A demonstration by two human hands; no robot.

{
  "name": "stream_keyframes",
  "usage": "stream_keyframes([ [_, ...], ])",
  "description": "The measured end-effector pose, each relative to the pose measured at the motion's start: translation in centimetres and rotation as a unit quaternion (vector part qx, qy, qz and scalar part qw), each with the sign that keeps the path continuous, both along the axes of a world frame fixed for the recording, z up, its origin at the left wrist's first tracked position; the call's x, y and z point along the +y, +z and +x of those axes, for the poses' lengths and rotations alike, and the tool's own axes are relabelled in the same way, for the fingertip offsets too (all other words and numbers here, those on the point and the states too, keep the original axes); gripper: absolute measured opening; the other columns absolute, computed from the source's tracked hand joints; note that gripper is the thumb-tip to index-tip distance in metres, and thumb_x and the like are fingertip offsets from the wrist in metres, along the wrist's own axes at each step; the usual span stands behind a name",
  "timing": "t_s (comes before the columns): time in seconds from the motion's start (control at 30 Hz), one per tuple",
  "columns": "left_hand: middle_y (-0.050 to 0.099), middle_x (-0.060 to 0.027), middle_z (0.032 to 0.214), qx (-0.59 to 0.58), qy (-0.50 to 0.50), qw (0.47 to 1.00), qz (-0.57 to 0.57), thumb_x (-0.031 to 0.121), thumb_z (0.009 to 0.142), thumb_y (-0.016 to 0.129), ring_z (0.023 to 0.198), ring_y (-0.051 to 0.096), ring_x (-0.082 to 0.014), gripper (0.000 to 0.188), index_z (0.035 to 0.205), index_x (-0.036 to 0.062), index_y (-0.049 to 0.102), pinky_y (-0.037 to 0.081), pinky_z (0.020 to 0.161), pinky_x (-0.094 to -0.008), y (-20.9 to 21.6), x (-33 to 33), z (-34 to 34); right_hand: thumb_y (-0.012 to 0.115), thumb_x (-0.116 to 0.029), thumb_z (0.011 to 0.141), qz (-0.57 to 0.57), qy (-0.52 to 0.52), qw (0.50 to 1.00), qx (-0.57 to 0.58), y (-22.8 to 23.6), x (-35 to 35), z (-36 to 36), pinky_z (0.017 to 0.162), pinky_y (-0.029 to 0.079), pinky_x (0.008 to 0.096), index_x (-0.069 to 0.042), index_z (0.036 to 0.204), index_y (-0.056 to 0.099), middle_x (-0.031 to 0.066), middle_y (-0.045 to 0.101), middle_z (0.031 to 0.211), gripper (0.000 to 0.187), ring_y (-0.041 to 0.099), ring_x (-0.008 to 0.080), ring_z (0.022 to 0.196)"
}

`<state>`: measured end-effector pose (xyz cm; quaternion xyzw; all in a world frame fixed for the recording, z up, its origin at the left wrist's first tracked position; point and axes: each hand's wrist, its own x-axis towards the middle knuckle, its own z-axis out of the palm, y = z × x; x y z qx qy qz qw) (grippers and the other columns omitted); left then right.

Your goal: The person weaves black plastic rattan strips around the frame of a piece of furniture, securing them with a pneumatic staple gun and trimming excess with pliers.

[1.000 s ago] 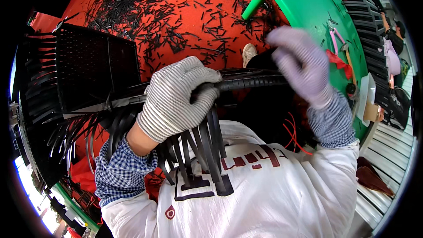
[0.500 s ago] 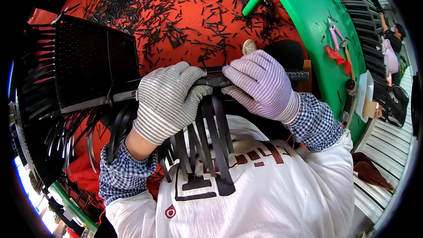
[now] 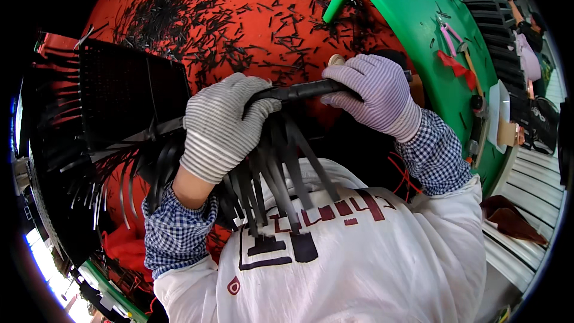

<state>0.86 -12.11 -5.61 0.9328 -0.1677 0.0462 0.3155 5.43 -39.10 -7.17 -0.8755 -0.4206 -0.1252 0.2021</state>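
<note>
Left hand (image 3: 224,125) and right hand (image 3: 378,93), in ribbed striped gloves (image 3: 209,152), clamp a rounded black bar (image 3: 308,90) before the white shirt (image 3: 359,257); flat strips (image 3: 291,164) dangle beneath. Black clippings (image 3: 161,18) litter the red floor (image 3: 110,9) beside a smooth green bench (image 3: 409,18) carrying pink-handled pliers (image 3: 447,39).

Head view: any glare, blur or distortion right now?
Head view: bright patch at lower left is blown out; same view, hanging black strips smear, probably motion; same view, dark panel loses detail; same view, green table has a bowed edge.
</note>
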Motion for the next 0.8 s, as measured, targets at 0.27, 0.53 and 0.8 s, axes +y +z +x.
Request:
stream_keyframes([
  [0.27,0.071,-0.0173,0.102,0.017,-0.019,0.999,-0.037,0.004,0.083,0.073,0.094,0.071,-0.0313,0.026,0.109,0.0002,0.071,0.055,0.086,-0.0355,0.8,-1.1,0.6,0.075,-0.039,0.082,0.011,-0.011,1.000,-0.011,-0.5,1.8,0.2,0.074,0.052,0.0378,-0.010,0.104,0.069,0.0054,0.066,0.088,0.037,0.067,0.0254,0.082],
  [0.53,0.070,-0.0157,0.099,-0.006,-0.013,1.000,-0.024,0.000,0.081,0.071,0.093,0.071,-0.0279,0.027,0.109,-0.0002,0.070,0.055,0.086,-0.0345,0.4,-1.7,1.2,0.069,-0.036,0.086,0.008,-0.021,0.996,-0.082,-1.1,2.3,0.2,0.092,0.048,0.0400,-0.010,0.111,0.070,0.0062,0.067,0.092,0.036,0.066,0.0251,0.091],
  [0.8,0.069,-0.0138,0.100,-0.187,-0.025,0.974,0.124,0.004,0.078,0.073,0.096,0.064,-0.0342,0.026,0.104,0.0047,0.071,0.051,0.089,-0.0417,0.7,-2.4,1.3,0.068,-0.037,0.087,0.022,-0.092,0.986,-0.139,-2.1,2.2,-0.4,0.106,0.040,0.0445,-0.013,0.120,0.067,0.0052,0.066,0.101,0.040,0.063,0.0249,0.099],
])
